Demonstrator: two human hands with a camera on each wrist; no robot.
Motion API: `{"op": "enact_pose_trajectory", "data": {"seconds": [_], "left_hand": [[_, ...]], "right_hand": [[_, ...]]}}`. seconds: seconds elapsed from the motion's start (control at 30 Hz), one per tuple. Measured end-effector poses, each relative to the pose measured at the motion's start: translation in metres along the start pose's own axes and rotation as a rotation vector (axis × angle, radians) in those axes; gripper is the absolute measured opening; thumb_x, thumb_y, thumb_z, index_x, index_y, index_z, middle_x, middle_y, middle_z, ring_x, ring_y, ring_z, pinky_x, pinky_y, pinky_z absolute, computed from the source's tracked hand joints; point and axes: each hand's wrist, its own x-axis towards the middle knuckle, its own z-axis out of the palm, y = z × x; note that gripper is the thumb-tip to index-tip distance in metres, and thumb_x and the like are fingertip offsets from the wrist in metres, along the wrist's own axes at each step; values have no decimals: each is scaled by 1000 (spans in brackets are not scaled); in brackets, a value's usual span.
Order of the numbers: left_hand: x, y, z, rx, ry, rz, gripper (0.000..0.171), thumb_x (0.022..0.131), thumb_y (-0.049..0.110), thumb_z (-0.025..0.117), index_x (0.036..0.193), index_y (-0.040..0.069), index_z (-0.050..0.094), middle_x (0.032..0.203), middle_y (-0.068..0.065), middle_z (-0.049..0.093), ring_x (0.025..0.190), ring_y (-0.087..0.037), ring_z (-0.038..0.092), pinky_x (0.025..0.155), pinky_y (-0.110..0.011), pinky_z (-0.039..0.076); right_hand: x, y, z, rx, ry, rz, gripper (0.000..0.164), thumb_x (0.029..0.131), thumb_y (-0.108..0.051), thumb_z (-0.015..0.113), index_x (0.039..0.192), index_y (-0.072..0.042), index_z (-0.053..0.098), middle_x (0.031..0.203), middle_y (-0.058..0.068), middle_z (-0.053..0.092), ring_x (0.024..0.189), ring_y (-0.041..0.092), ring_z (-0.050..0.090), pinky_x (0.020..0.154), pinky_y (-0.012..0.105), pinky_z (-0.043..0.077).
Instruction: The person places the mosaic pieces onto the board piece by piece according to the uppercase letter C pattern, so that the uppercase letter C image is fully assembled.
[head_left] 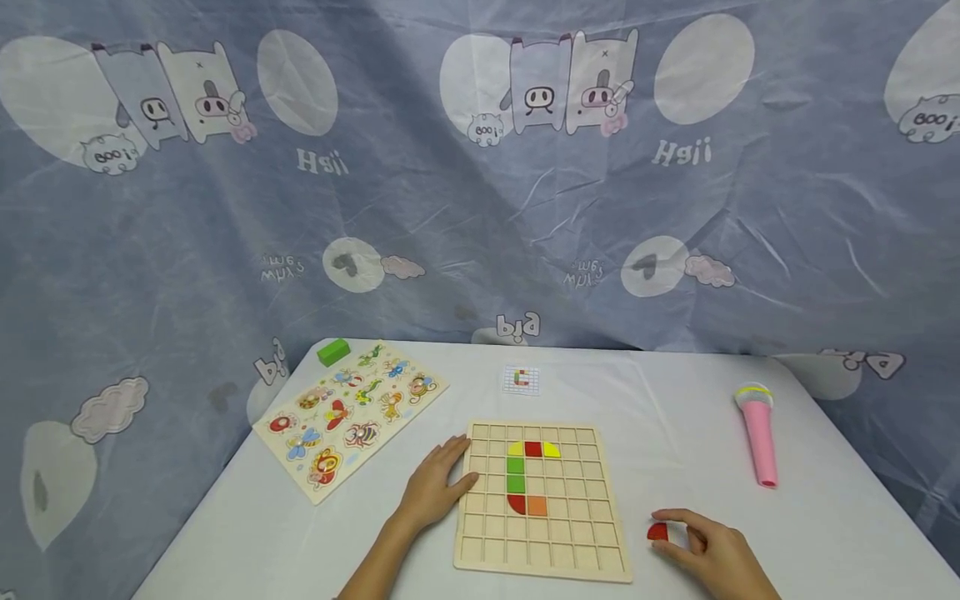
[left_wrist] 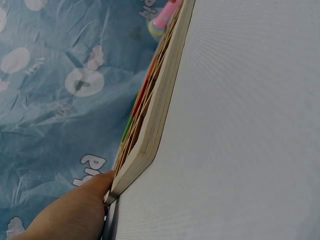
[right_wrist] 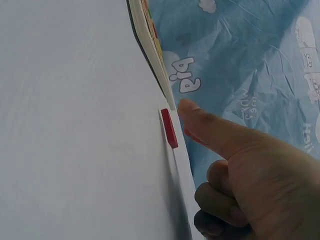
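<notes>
My left hand [head_left: 433,490] rests at the left edge of a wooden grid board [head_left: 543,554], its fingers straight and its thumb touching the rim. Coloured tiles form a C-like shape in the grid: yellow rounded tiles, red ones, green squares [head_left: 516,473] and an orange square [head_left: 537,506]. Right of the board, my right hand [head_left: 716,552] pinches a red rounded tile [head_left: 657,532] between thumb and index finger. In the right wrist view, a red tile [right_wrist: 169,128] lies on the table beside the thumb, while the pinched one is mostly hidden behind it.
A small pattern card [head_left: 521,380] lies behind the board. An insect picture puzzle [head_left: 348,417] and a green block [head_left: 333,352] are at the back left. To the right lies a pink toy microphone [head_left: 761,437]. A printed cloth [head_left: 480,192] hangs behind the white table.
</notes>
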Motion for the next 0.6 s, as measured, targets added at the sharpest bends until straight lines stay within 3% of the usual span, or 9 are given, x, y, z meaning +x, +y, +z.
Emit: {"op": "enact_pose_trajectory", "data": {"seconds": [0.17, 0.47, 0.6], "left_hand": [[-1, 0, 0, -2, 13, 0, 59, 88, 42, 58, 135, 8, 46, 139, -7, 44, 130, -24, 36, 109, -39, 26], [0, 0, 0, -11, -3, -7, 60, 88, 43, 57, 136, 9, 45, 140, -6, 43, 131, -24, 35, 110, -40, 24], [0, 0, 1, -11, 10, 0, 60, 88, 42, 58, 136, 8, 46, 140, -6, 44, 130, -25, 36, 109, -40, 25]], "right_hand": [[-7, 11, -5, -16, -48, 52, 33, 69, -37, 79, 98, -26, 68, 51, -9, 29, 45, 0, 23, 43, 15, 23], [-6, 12, -5, -30, -7, 33, 29, 71, -31, 78, 98, -25, 68, 52, -8, 32, 46, 2, 27, 43, 17, 24], [3, 15, -1, -45, 34, -15, 25, 72, -28, 78, 95, -26, 69, 51, -10, 32, 45, 2, 28, 42, 17, 24]]}}
